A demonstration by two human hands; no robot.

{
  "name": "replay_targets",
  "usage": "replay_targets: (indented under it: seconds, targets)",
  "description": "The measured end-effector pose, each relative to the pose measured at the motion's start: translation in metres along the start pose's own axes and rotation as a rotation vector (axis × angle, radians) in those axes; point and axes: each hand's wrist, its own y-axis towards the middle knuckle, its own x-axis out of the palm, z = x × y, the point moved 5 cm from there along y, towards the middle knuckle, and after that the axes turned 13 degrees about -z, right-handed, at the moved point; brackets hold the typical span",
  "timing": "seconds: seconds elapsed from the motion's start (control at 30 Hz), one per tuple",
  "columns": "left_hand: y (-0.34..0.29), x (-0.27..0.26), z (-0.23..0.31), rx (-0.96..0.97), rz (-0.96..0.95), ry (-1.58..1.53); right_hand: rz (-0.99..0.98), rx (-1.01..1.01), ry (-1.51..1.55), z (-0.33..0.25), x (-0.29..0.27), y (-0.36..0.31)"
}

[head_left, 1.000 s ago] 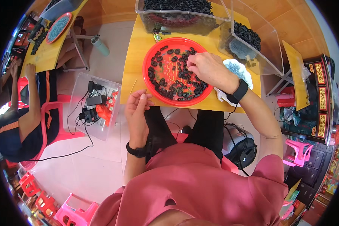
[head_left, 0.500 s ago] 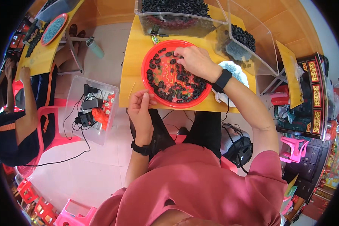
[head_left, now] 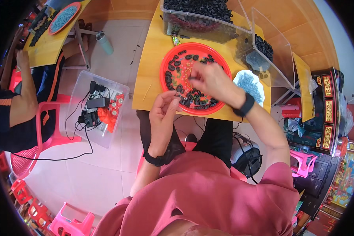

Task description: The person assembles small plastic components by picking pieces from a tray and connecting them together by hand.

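A round red tray (head_left: pixel 163 87) lies on the yellow table, with many small black ring-shaped pieces (head_left: pixel 193 97) scattered inside it. My right hand (head_left: pixel 218 82) is over the tray's middle, its fingers drawn together in a pinch and slightly blurred; whatever they hold is too small to name. At the tray's lower left rim is my left hand (head_left: pixel 164 118), palm turned inward. Its thumb and fingertips come together beside the black pieces, and what lies between them cannot be made out. A white dish (head_left: pixel 260 89) of small blue-grey pieces (head_left: pixel 248 83) stands right of the tray.
Clear plastic bins (head_left: pixel 200 29) of black pieces stand at the table's back and right. A small shiny wrapper (head_left: pixel 176 40) lies behind the tray. On the floor at left sits a clear box (head_left: pixel 76 114) with cables and adapters. Another person's arm (head_left: pixel 24 98) is at the left table.
My left hand has moved up and right to the tray's rim, its fingers closing. My right hand has shifted downward over the tray. The whole view has swung slightly, exposing the white dish more.
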Motion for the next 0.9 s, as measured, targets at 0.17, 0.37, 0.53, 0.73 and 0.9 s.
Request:
replay_targets:
  seconds: [0.17, 0.37, 0.53, 0.73, 0.9]
  targets:
    - [-0.003, 0.019, -0.005, 0.004, -0.132, 0.142, -0.094, 0.024, 0.263, -0.042, 0.017, -0.05]
    - [-0.005, 0.024, -0.019, -0.152, -0.269, 0.157, -0.081, 0.158, 0.5, -0.038, 0.018, -0.077]
    - [-0.003, 0.015, -0.017, -0.205, -0.184, -0.046, -0.016, 0.25, 0.356, 0.003, 0.004, -0.069]
    - [-0.002, 0.005, -0.023, -0.267, -0.126, -0.189, 0.019, 0.255, 0.063, 0.038, -0.007, -0.017]
    - [-0.001, 0.002, -0.023, -0.264, -0.101, -0.375, -0.052, 0.268, -0.095, 0.035, 0.008, 0.013]
